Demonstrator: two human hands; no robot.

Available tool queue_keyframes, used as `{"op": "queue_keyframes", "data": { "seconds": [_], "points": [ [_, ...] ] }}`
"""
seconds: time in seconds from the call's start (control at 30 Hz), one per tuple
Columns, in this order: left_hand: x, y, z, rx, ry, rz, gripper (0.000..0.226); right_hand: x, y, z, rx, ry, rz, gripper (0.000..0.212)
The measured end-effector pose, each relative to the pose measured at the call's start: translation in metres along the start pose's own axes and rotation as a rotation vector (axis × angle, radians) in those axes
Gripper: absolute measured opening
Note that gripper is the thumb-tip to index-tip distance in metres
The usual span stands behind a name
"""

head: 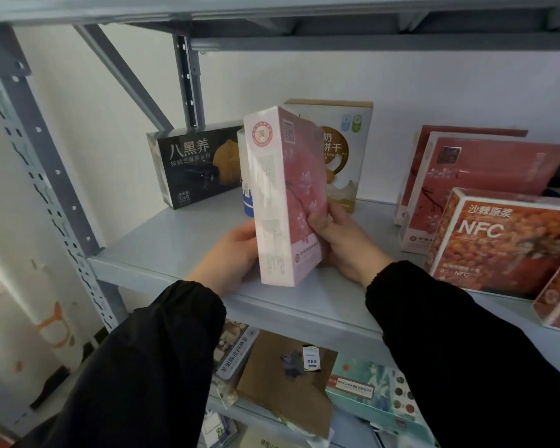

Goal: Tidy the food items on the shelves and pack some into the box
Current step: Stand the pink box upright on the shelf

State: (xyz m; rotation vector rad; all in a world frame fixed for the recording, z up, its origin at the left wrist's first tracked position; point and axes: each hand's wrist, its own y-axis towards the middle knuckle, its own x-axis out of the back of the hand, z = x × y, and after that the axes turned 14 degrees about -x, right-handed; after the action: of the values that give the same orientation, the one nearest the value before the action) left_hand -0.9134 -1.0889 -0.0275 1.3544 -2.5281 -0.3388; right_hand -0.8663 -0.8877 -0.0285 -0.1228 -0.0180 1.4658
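Black sleeves (149,367) closest to the camera. Both hands are on the pink box (285,195): left hand (230,250) cups its white narrow side, fingertips hidden behind it; right hand (340,240) has fingers curled over the pink face edge. Box is upright, slightly tilted, over the front of the grey shelf (162,240); can't tell if its bottom touches. Behind it: black box (194,166), white-gold box (340,147). To the right: red boxes (485,176), orange NFC box (498,244). On the lower shelf: brown box (282,379), teal box (375,392).
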Motion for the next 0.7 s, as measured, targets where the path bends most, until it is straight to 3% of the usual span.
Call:
{"op": "queue_keyframes", "data": {
  "seconds": [0.1, 0.2, 0.3, 0.37, 0.43, 0.5, 0.7],
  "points": [
    [-0.002, 0.002, -0.002, 0.046, -0.082, -0.091, 0.018, -0.001, -0.001, 0.001, -0.037, 0.008, -0.003, 0.114],
    [-0.002, 0.009, 0.000, 0.082, -0.243, -0.216, 0.036, -0.002, -0.001, 0.002, -0.045, 0.009, -0.050, 0.101],
    [0.003, 0.013, 0.005, 0.068, -0.415, -0.177, 0.061, -0.004, -0.004, 0.004, -0.031, 0.032, -0.095, 0.069],
    [0.006, 0.012, 0.011, 0.026, -0.355, -0.110, 0.077, -0.006, -0.005, 0.006, -0.028, 0.069, -0.136, 0.050],
    [0.008, 0.011, 0.017, -0.041, -0.214, 0.000, 0.102, -0.006, -0.006, 0.007, -0.026, 0.089, -0.179, 0.050],
    [0.009, 0.011, 0.019, -0.113, -0.163, 0.042, 0.096, -0.005, -0.006, 0.008, -0.024, 0.099, -0.185, 0.044],
    [0.015, 0.013, 0.022, -0.049, -0.425, -0.156, 0.064, -0.002, -0.007, 0.011, -0.072, 0.029, -0.144, 0.017]
  ]
}}
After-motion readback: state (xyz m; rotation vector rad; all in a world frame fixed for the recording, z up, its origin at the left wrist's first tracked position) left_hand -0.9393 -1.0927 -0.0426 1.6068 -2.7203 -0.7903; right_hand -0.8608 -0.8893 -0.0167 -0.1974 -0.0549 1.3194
